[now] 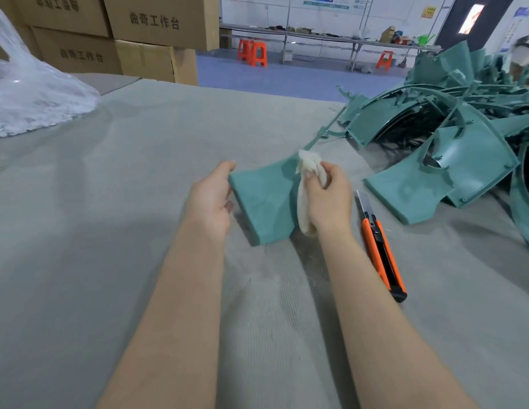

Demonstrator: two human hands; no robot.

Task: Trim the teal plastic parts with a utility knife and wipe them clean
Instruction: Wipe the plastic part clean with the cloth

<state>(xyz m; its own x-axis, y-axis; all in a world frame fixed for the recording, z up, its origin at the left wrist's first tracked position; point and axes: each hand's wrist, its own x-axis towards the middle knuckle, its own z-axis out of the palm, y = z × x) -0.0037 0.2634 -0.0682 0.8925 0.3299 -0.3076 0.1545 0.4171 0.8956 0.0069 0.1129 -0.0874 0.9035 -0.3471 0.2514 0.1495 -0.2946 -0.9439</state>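
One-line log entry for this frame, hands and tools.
phase: wiping | left hand: holds teal part | right hand: grips cloth against part | knife: lying on table, blade out

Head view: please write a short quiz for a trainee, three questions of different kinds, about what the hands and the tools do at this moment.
1. True or false: the knife lies on the table, in no hand.
2. What does the right hand hold? A) cloth B) tape C) brush
3. Which hand grips the edge of the part?

Key: 1 true; 2 A; 3 the left hand.
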